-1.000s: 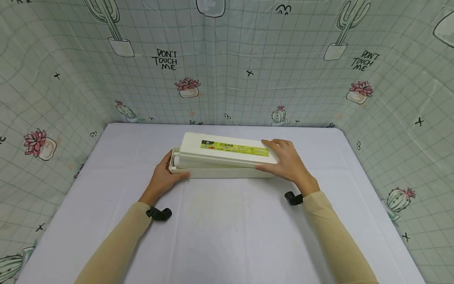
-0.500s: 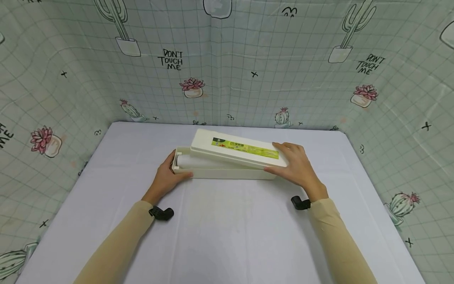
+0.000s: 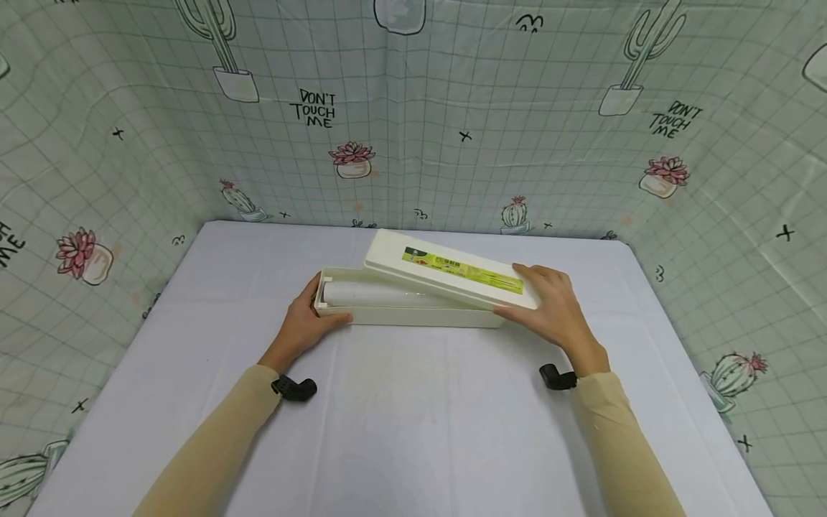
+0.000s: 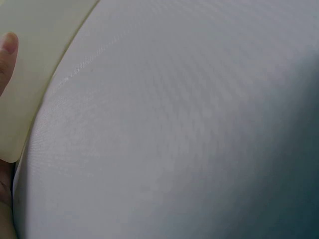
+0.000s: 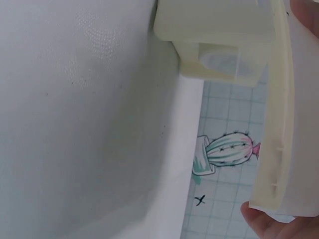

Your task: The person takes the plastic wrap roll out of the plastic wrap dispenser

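Overall, a grid-patterned cloth backdrop with cactus prints surrounds the rear and sides of the work area. The worktop, covered in white, extends in front of it. Two tan sleeves reach in from the near edge, one per arm.

The long cream box lies on the worktop, near the middle, its long side facing the person. Its matching lid sits askew above it: the left end lies toward the backdrop, and the right end projects past the box's right end. The left part of the box is uncovered; contact between lid and box cannot be confirmed. A white roll lies lengthwise inside the box, partly hidden by the lid.

The left hand holds the box at its left end, with the thumb on the front wall and the fingers around the end. The right hand holds the lid at its right end; this grip spans the lid's width, thumb at the near edge, fingers at the far edge.

A yellow-green label runs along the lid's top. Each wrist carries a small black device.
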`<state>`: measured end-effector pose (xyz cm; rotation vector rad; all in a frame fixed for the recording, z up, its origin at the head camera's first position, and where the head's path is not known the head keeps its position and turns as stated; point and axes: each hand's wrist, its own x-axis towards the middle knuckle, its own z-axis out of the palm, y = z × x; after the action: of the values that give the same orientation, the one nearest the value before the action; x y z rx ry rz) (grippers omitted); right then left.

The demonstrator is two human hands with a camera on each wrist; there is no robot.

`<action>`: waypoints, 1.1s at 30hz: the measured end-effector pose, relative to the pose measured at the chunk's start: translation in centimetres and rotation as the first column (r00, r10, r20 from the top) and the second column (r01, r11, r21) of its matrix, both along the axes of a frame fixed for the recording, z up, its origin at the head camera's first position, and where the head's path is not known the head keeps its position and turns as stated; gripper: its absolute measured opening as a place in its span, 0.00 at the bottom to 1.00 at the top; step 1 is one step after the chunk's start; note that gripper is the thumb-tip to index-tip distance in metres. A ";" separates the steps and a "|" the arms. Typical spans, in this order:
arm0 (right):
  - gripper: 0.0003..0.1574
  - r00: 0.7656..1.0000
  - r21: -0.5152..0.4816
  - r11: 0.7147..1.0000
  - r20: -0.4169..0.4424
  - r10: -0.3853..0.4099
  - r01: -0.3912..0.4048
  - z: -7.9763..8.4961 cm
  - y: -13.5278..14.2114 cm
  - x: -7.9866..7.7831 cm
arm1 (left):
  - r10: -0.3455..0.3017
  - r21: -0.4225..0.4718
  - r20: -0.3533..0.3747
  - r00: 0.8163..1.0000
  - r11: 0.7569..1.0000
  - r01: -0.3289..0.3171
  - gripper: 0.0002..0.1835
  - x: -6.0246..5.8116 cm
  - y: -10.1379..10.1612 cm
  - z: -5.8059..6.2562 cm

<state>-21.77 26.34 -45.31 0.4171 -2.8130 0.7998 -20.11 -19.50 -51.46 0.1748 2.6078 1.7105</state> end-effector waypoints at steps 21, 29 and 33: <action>0.55 0.996 -0.028 0.999 -0.082 -0.024 0.021 -0.3 2.6 0.6 | 0.003 -0.018 0.005 1.000 1.000 -0.003 0.60 0.1 0.0 0.4; 0.56 0.996 -0.031 0.997 -0.055 -0.066 0.065 -0.5 3.5 1.0 | 0.008 -0.020 0.005 1.000 1.000 -0.008 0.60 0.1 0.1 0.2; 0.57 0.995 -0.022 0.996 -0.047 -0.084 0.083 -0.6 4.1 1.1 | 0.010 -0.015 0.011 1.000 1.000 -0.010 0.60 0.1 0.1 0.2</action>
<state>-20.66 30.44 -45.92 0.3091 -2.7558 0.7896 -19.98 -19.39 -51.29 0.1521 2.6180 1.6892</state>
